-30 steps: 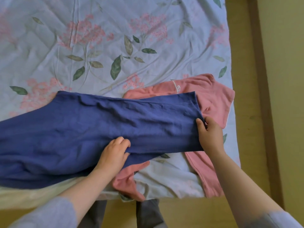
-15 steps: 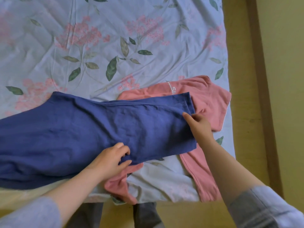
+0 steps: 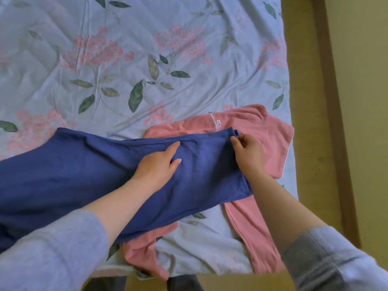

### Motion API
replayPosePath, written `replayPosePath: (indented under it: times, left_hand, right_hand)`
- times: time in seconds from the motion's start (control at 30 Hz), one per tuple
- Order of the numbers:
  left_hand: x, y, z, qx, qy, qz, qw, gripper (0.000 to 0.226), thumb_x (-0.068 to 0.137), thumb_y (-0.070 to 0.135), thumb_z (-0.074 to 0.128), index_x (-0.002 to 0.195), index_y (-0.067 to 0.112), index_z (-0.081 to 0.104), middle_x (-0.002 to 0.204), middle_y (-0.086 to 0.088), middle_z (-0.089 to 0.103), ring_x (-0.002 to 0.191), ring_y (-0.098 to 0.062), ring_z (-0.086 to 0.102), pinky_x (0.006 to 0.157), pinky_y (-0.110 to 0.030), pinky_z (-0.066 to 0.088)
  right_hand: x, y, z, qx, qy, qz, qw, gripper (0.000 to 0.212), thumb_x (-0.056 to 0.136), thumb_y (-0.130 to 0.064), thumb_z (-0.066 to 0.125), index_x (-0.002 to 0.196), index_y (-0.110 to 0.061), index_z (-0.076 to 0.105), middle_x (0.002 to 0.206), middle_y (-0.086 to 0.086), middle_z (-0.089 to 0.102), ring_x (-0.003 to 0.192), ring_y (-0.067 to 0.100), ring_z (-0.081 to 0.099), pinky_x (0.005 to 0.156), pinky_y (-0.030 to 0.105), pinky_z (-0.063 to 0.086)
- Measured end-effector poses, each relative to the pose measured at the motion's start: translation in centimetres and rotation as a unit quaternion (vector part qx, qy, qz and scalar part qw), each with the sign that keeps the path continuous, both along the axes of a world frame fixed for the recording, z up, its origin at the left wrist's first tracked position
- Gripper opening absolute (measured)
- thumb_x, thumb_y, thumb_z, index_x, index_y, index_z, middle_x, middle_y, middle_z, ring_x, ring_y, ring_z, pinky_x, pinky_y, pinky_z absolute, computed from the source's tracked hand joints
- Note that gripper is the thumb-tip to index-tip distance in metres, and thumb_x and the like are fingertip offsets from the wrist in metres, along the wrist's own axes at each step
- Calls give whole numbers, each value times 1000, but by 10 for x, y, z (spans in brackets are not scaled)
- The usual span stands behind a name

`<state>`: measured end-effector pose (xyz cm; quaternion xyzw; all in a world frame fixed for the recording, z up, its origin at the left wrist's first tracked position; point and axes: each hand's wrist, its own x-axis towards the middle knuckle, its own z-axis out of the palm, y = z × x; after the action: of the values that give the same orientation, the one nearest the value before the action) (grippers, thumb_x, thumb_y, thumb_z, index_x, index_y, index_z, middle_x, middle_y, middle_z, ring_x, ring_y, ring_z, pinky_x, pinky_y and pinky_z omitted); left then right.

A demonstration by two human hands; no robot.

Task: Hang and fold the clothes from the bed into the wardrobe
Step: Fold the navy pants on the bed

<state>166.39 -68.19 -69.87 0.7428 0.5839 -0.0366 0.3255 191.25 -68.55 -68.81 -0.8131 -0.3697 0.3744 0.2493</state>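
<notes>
A dark blue garment (image 3: 63,175) lies stretched across the near side of the bed, its right end over a pink garment (image 3: 270,143) with white lettering. My left hand (image 3: 159,162) lies flat on the blue cloth near its upper edge, fingers straight. My right hand (image 3: 247,152) pinches the blue garment's upper right corner between thumb and fingers. Parts of the pink garment stick out below the blue one at the bed's near edge.
The bed carries a pale blue sheet (image 3: 147,49) printed with pink flowers and green leaves. To the right runs a wooden bed frame (image 3: 306,101) and a yellowish floor (image 3: 361,101). Grey trouser legs (image 3: 184,282) show at the bottom.
My left hand let go of the blue garment's lower edge and moved up onto the cloth, now lying flat. My right hand slid up the right edge to the top corner.
</notes>
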Motion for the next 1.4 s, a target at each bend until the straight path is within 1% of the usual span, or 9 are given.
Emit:
replayPosePath:
  times: [0.17,0.27,0.37,0.53,0.77,0.9,1.1,1.27,1.4]
  left_hand:
    - [14,34,0,27,-2,-5,1000,45,100,35,42,144,26,36,96,-3,67,91,-27,61,66,-33,41]
    - [23,44,1,26,-24,1,999,20,96,29,50,112,19,56,75,7,57,83,-24,58,62,-33,38]
    - [29,49,3,48,-42,7,998,9,94,24,54,99,17,57,64,13,44,74,-19,52,60,-32,35]
    - [41,57,1,73,-36,27,996,10,95,23,53,89,15,54,65,9,48,73,-21,52,61,-31,33]
    - [47,55,-8,57,-21,17,998,12,92,29,56,90,18,56,71,8,50,74,-20,52,57,-31,34]
    - [51,57,-7,68,-39,30,996,12,93,24,56,87,13,56,71,8,44,73,-21,48,59,-31,34]
    - [45,47,-5,33,-134,88,986,15,90,15,60,104,17,57,86,6,52,69,-8,49,68,-25,40]
    - [13,18,7,49,-170,162,971,15,89,18,57,104,21,59,92,11,53,71,-3,55,66,-21,45]
    - [-35,-9,18,34,-163,217,962,12,90,21,58,101,23,60,90,13,54,72,0,56,64,-17,40]
  right_hand:
    - [6,-26,1,-24,-3,31,999,20,92,-35,59,81,-18,59,70,-7,62,66,4,55,57,21,41]
    - [11,-50,1,-43,-59,82,994,32,91,-30,60,67,-13,48,58,-1,51,56,15,46,54,32,36]
    - [16,-62,1,-41,-93,84,991,29,95,-28,56,71,-12,49,59,-5,51,59,18,49,54,33,33]
    - [19,-73,-2,-35,-138,64,988,22,95,-33,56,78,-21,51,67,-9,56,62,17,48,53,30,31]
    - [5,-56,1,-30,-174,92,980,25,90,-39,58,78,-18,51,67,-5,54,67,24,54,57,32,34]
    - [0,-34,5,-28,-104,-21,994,24,95,-33,55,101,-12,64,92,4,68,87,27,61,75,38,48]
    - [-12,-30,9,-69,-155,-54,984,19,97,-29,52,103,-13,60,100,8,67,94,31,61,74,36,44]
    - [-40,-39,29,52,-196,-46,978,18,90,-20,60,105,-11,58,105,4,60,99,23,54,81,42,46]
    - [-92,-44,43,94,-136,-9,986,8,90,-18,58,99,-16,59,95,-7,59,86,9,53,72,28,41]
